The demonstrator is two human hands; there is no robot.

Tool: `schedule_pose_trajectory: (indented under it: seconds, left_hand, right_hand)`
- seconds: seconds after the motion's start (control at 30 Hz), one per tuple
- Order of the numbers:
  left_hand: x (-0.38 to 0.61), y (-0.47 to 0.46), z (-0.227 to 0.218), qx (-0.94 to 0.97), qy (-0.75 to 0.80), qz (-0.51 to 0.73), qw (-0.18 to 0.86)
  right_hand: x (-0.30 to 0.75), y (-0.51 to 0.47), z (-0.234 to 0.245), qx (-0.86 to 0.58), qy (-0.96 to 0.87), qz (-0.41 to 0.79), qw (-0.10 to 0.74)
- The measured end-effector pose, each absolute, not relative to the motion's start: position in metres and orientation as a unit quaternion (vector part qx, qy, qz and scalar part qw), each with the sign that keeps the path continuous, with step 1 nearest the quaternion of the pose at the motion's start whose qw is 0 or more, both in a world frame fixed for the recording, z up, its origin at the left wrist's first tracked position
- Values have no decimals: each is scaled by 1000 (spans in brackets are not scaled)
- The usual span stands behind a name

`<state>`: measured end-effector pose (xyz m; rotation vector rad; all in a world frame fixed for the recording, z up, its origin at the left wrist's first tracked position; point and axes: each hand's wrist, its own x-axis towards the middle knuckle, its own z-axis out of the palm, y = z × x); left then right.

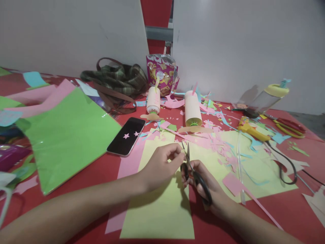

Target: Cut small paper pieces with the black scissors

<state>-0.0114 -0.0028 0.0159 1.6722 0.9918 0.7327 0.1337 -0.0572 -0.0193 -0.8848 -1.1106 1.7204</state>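
My right hand point(203, 184) grips a pair of black-handled scissors point(208, 196), fingers in the loops. Their blades point away from me and stand slightly apart. My left hand point(165, 164) is pinched closed right beside the blades; whatever sits between its fingertips is too small to make out. Below both hands lies a sheet of yellow paper point(157, 217), partly over a pink sheet point(115, 217). Two small pink paper stars point(126, 136) rest on a black phone point(124, 144) to the left.
Two cream paper-wrapped cylinders point(192, 106) stand beyond my hands amid paper scraps point(223, 149). On the right are a yellow glue gun point(254, 132) with a cord, red-and-yellow pliers point(290, 127) and a bottle point(269, 98). Green paper point(71, 142) lies left; a bag point(122, 76) and snack packet point(162, 73) stand behind.
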Motion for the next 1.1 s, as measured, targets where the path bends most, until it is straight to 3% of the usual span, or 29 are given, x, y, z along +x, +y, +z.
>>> schedule_pose_trajectory:
  seconds: [1.1]
  left_hand:
    - [-7,-13,9,627,394,340,580]
  right_hand:
    - [135,-59,-16,-354,-470,689,423]
